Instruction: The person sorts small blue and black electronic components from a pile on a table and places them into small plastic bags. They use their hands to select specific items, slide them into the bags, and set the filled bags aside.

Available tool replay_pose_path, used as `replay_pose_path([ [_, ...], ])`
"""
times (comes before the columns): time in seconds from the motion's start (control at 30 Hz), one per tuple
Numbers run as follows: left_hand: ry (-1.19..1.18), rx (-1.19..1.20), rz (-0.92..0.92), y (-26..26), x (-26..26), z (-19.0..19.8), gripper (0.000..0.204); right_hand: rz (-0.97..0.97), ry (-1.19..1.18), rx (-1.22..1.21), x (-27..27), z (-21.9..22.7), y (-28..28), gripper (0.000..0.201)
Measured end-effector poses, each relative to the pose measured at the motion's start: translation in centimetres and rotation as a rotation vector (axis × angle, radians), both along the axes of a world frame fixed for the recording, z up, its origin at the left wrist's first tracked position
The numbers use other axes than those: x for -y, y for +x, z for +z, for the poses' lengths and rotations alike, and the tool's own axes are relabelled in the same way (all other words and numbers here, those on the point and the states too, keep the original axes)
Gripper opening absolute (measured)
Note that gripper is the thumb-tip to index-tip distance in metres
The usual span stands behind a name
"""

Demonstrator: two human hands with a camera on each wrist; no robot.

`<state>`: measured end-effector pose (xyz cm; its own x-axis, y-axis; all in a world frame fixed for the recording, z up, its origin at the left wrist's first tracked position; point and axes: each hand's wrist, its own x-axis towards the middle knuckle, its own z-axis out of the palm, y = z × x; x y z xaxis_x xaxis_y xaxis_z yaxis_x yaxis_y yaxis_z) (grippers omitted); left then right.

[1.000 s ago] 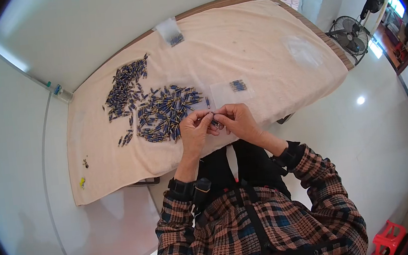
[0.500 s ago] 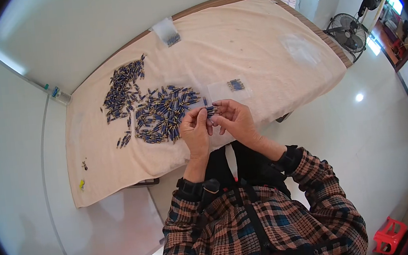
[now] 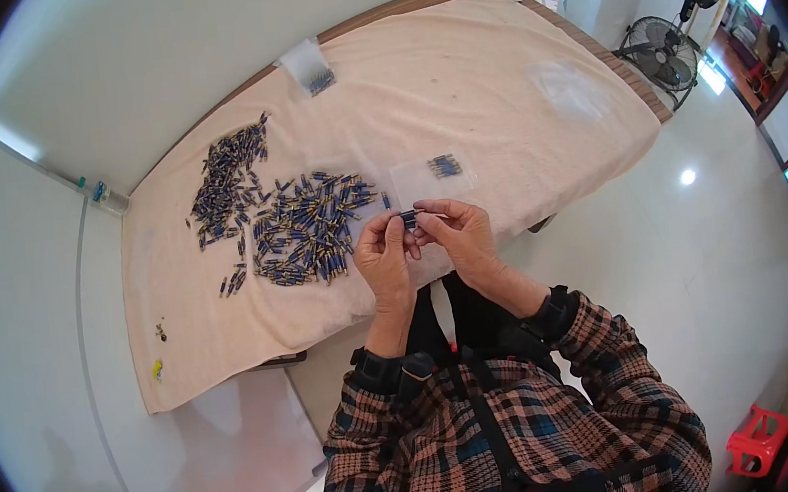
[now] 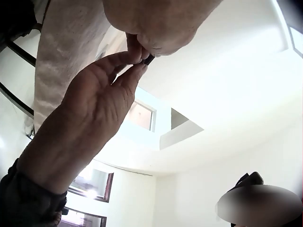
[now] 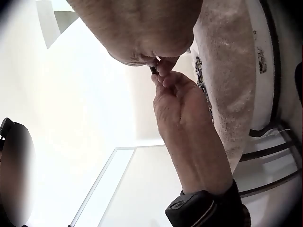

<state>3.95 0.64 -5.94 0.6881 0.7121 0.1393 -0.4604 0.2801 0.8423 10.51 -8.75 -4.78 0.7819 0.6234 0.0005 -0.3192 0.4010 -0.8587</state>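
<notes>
Close over the table's front edge, both hands meet at a small row of dark-blue cylinders [image 3: 408,218]. My left hand [image 3: 383,261] pinches the row's left side between thumb and fingers. At its other side, the thumb and fingertips of my right hand [image 3: 467,243] grip it. In the left wrist view only a dark end [image 4: 149,60] of the pieces shows between the fingertips. A large heap of blue-and-gold cylinders [image 3: 311,231] lies just left of the hands. Beyond them, a small row of similar cylinders [image 3: 444,166] rests on a clear plastic bag [image 3: 411,182].
Further back left is a second heap of cylinders [image 3: 229,182]. A filled plastic bag [image 3: 306,68] lies near the back edge, and flat clear bags [image 3: 575,92] lie at the right. A peach cloth [image 3: 491,72] covers the table. A bottle [image 3: 108,196] stands at the left wall.
The row of cylinders, mostly covered by the fingers at first, came into view with gold ends showing, then turned slightly between the hands. Both hands keep hold, and the head view has shifted a little.
</notes>
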Motion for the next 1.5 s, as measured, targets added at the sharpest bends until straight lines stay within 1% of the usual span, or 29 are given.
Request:
replay_pose_path([
  [0.17,0.015,0.007,-0.063,0.6,0.6,-0.3,0.011,-0.114,-0.008,0.044,0.9,-0.4,0.1,0.022],
  [0.3,-0.056,0.008,-0.105,0.9,1.6,-0.4,0.011,-0.148,0.02,0.094,2.0,-0.6,0.2,0.02],
  [0.4,-0.125,-0.056,-0.172,1.3,2.4,-0.6,0.011,-0.217,0.019,0.132,3.0,-0.7,0.3,0.018],
  [0.43,-0.126,-0.054,-0.171,1.4,2.4,-0.6,0.011,-0.217,0.019,0.134,3.3,-0.7,0.5,0.018],
  [0.53,-0.031,-0.102,-0.271,1.9,2.6,0.1,0.012,-0.19,-0.043,0.15,4.7,-0.7,1.5,0.017],
  [0.57,-0.03,-0.102,-0.273,2.1,2.7,0.3,0.012,-0.192,-0.042,0.15,5.2,-0.6,1.9,0.017],
  [0.67,0.052,-0.086,-0.371,2.9,3.0,0.6,0.012,-0.137,-0.116,0.201,6.8,0.2,3.3,0.016],
  [0.7,0.053,-0.086,-0.374,3.1,3.1,0.7,0.012,-0.141,-0.116,0.201,7.3,0.5,3.7,0.016],
  [0.8,0.093,-0.132,-0.488,3.8,3.3,1.1,0.014,-0.099,-0.252,0.268,8.6,1.1,5.0,0.015],
  [0.83,0.095,-0.133,-0.493,4.0,3.2,1.2,0.014,-0.103,-0.251,0.268,9.1,1.0,5.6,0.015],
  [0.93,0.219,-0.257,-0.47,4.7,2.4,1.6,0.016,-0.114,-0.294,0.243,10.2,0.4,7.6,0.016],
  [0.97,0.224,-0.258,-0.478,5.2,1.8,1.3,0.016,-0.122,-0.291,0.241,10.4,0.3,8.2,0.016],
  [1.07,0.793,-0.387,-0.12,7.0,0.1,0.4,0.017,-0.209,-0.325,0.238,10.9,0.0,9.6,0.017],
  [1.1,0.799,-0.385,-0.125,7.3,0.2,0.0,0.017,-0.217,-0.321,0.236,10.9,-0.2,9.6,0.017],
  [1.2,1.094,-0.523,0.038,8.3,1.4,0.4,0.013,-0.249,-0.311,0.217,10.4,-0.3,10.1,0.018],
  [1.23,1.101,-0.519,0.033,8.6,1.7,0.5,0.013,-0.257,-0.307,0.216,10.3,-0.4,10.2,0.018],
  [1.33,1.292,-0.499,0.15,9.0,2.4,0.9,0.018,-0.267,-0.297,0.189,9.9,-0.8,10.3,0.017],
  [1.37,1.296,-0.499,0.145,9.0,2.6,1.0,0.018,-0.271,-0.295,0.185,9.8,-1.0,10.3,0.017],
  [1.47,1.318,-0.824,0.084,9.4,2.9,1.4,0.03,-0.297,-0.283,0.234,9.3,-1.3,10.7,0.017],
  [1.5,1.321,-0.823,0.084,9.7,2.9,1.4,0.03,-0.298,-0.279,0.233,9.0,-1.4,10.8,0.017],
])
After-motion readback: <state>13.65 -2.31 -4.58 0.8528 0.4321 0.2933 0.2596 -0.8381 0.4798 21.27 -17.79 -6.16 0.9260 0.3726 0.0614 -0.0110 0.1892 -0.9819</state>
